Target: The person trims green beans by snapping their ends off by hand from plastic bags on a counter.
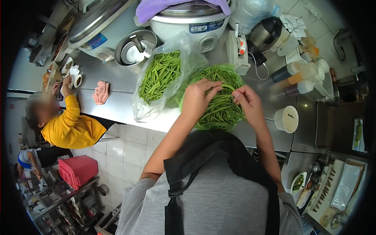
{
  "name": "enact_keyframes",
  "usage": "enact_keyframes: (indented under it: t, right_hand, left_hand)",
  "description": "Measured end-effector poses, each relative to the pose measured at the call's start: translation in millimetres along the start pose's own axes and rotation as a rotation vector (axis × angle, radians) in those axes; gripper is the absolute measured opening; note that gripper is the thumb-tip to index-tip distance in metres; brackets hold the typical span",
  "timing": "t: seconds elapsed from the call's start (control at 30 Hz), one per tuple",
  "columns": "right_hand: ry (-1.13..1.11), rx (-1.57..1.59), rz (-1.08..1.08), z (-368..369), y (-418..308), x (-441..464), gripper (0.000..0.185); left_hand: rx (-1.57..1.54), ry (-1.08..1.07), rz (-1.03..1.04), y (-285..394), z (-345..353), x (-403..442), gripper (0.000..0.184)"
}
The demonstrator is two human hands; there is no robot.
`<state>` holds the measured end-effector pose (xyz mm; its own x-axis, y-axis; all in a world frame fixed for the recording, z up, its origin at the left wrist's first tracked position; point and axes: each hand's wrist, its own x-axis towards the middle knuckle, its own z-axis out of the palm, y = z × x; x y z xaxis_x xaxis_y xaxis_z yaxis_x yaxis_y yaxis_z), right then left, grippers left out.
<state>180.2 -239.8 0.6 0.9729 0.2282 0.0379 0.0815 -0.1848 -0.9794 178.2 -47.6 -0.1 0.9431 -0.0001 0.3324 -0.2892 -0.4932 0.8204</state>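
Note:
Between my two hands a single green bean (226,87) is stretched, pinched at its left end by my left hand (201,96) and at its right end by my right hand (247,101). Both hands are closed at the fingertips. Directly beneath them, a green plastic bag (211,126) lies open, full of long whole green beans (221,111). To the left, a clear plastic bag (145,111) holds shorter bean pieces (160,76). Both bags rest on the steel counter (121,100).
Two large rice cookers (100,29) (192,27) stand behind, beside a metal pot (135,49). A pink cloth (101,93) lies left. On the right are a white tub (286,119), sauce bottles (299,74) and a white scale-like device (237,51). A person in yellow (74,125) sits at the counter's left.

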Motion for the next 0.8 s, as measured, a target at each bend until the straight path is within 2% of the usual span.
enact_keyframes:
  t: [0.1, 0.2, 0.3, 0.47, 0.57, 0.67, 0.77, 0.8]
  right_hand:
    - [0.036, 0.027, -0.065, 4, 0, -2, 0.013]
    - [0.114, -0.003, -0.149, 13, -1, -6, 0.011]
    - [0.201, -0.002, -0.193, 19, 0, -7, 0.010]
    - [0.312, 0.315, -0.057, 14, 14, -8, 0.019]
    - [0.011, 0.498, 0.222, 8, 29, -12, 0.029]
    - [-0.281, 0.425, 0.458, 19, 30, -24, 0.034]
    - [-0.350, 0.541, 0.548, 33, 13, -32, 0.032]
    - [-0.356, 0.503, 0.513, 34, 15, -32, 0.032]
  left_hand:
    - [-0.345, -0.021, -0.174, -9, 13, -10, 0.016]
    - [-0.470, -0.146, -0.267, -15, 15, -17, 0.016]
    - [-0.592, -0.277, -0.471, -7, 17, -25, 0.014]
    - [-0.776, -0.106, -0.491, -11, 16, -25, 0.012]
    - [-0.867, -0.067, -0.476, -21, 14, -24, 0.013]
    - [-0.867, -0.053, -0.484, -20, 16, -24, 0.013]
    - [-0.832, -0.047, -0.515, -20, 18, -28, 0.012]
    - [-0.813, -0.045, -0.512, -24, 19, -30, 0.012]
